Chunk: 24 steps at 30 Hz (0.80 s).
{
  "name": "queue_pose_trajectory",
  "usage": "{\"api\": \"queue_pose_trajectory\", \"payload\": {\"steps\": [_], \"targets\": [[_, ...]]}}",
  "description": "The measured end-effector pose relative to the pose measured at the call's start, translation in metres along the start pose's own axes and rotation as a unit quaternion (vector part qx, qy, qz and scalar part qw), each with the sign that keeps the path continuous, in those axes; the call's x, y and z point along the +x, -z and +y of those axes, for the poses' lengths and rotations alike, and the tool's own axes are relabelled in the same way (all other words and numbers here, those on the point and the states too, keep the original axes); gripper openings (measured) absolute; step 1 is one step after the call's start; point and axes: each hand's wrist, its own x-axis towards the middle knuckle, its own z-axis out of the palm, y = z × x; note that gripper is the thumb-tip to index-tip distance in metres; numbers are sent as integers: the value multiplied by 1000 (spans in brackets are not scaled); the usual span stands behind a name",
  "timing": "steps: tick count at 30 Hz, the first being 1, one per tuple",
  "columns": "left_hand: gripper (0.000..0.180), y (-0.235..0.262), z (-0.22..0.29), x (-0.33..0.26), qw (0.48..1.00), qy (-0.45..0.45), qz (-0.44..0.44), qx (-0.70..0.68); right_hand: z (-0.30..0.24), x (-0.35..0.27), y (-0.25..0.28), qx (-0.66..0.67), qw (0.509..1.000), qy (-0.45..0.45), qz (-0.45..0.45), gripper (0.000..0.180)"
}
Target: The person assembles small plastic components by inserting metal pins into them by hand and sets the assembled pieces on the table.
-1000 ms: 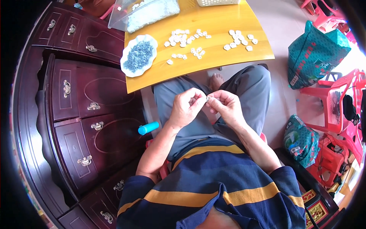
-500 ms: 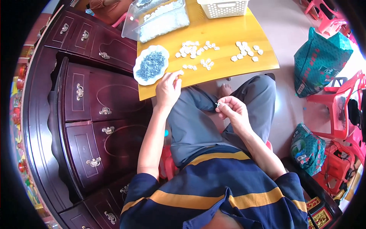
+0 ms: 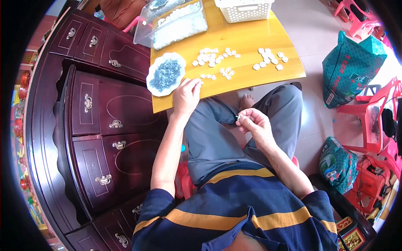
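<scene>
My left hand (image 3: 186,96) rests at the near edge of the yellow table, with thumb and forefinger closed on a small white plastic piece (image 3: 201,83). Over my lap, my right hand (image 3: 254,121) pinches another small white piece, of which a thin pale end (image 3: 238,118) shows; the rest is covered by the fingers. Left of the left hand stands a white scalloped bowl (image 3: 152,86) full of thin blue-grey nail-like pins (image 3: 167,74). Loose white pieces lie in groups on the tabletop, with one cluster (image 3: 207,57) in the middle and another (image 3: 268,57) farther right.
A clear plastic box (image 3: 180,31) with many white pieces and a white perforated basket (image 3: 247,13) stand at the table's far side. A dark wooden cabinet (image 3: 113,100) borders the left. To the right are green bags (image 3: 352,69) and red plastic stools (image 3: 368,125).
The table and its contents sit slightly differently in view as the head shifts. Both hands keep nearly the same places and their pinched grips.
</scene>
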Motion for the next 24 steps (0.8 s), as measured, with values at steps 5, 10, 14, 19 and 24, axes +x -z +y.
{"api": "queue_pose_trajectory", "payload": {"steps": [5, 10, 14, 19, 24], "targets": [[8, 9, 50, -8, 997, -10, 14, -71, -2, 0, 1, 10, 1000, 0, 10, 10], [10, 4, 114, -43, 988, -36, -54, -141, 5, 8, 9, 126, 988, -35, 88, 6], [12, -26, 136, -80, 984, -122, -73, -107, 21, 17, 18, 250, 959, -69, 114, 7], [11, -48, 143, -100, 977, -133, -109, -125, 24, 13, 20, 271, 950, -93, 121, 8], [16, -49, 138, -99, 962, -92, -139, -218, 22, 11, 17, 241, 960, -73, 124, 6]]}}
